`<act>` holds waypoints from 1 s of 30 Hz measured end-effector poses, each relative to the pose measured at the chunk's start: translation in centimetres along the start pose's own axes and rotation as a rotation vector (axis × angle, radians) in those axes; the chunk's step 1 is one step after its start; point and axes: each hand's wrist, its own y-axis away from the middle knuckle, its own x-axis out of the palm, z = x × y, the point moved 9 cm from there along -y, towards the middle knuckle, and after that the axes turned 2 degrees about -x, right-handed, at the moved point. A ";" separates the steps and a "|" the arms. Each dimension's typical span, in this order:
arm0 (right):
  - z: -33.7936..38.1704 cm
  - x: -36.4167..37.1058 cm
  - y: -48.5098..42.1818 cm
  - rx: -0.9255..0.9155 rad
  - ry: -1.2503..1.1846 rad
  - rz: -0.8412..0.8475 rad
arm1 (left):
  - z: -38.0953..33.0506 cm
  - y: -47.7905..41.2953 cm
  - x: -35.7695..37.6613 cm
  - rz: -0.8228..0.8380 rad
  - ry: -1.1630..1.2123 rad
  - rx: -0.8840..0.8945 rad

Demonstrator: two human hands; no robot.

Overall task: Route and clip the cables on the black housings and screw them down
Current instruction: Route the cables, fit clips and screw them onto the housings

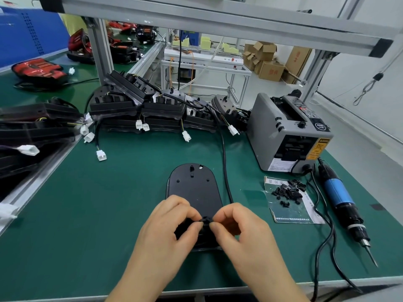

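The left hand (172, 227) and right hand (238, 227), fingers curled, meet near the centre and pinch one small black part (206, 220).

We see a black housing (194, 188) and a black clip (206, 221), a green mat (98, 214), white connectors (101, 155), a grey tape dispenser (268, 131) with a yellow label (317, 149), a blue-and-black screwdriver (340, 197), and red-and-black covers (39, 68).

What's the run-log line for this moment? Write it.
step: clipping | left hand: pinches clip | right hand: pinches clip | black housing: flat on mat | screwdriver: lying untouched
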 end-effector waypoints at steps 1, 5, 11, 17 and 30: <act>0.2 0.0 0.1 -0.035 0.036 -0.007 | 0.1 0.0 0.0 -0.001 0.002 0.002; 0.7 -0.3 0.1 -0.130 0.141 -0.050 | 0.1 0.1 0.1 -0.006 0.009 0.023; 0.9 -1.0 -0.6 -0.197 0.321 -0.101 | 0.2 0.2 0.2 -0.003 0.029 0.028; 1.9 -0.9 -1.4 -0.293 0.366 -0.061 | 0.2 0.2 0.2 0.012 0.039 0.028; 1.0 0.1 -1.4 -0.190 0.342 0.171 | 0.2 -0.8 0.8 0.152 -0.050 -0.074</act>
